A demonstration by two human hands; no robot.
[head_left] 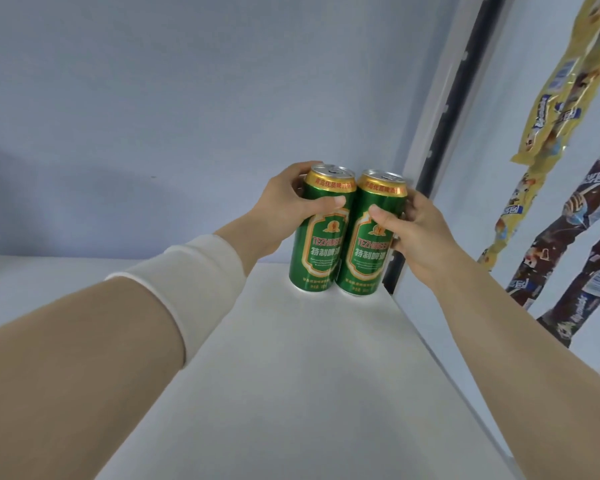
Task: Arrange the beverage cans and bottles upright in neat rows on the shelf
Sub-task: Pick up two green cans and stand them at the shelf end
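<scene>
Both arms reach fwd, nearly straight. Left hand (284,206) wraps the upper part of the left can (321,233): thumb across the front, fingers round the back. Right hand (418,230) grips the right can (371,237) the same way, thumb in front. White sleeve (187,282) pushed up the left forearm; right forearm bare. Hands level, close together.

Shop: shelf (291,375) (hanging snack strips (548,109))
</scene>
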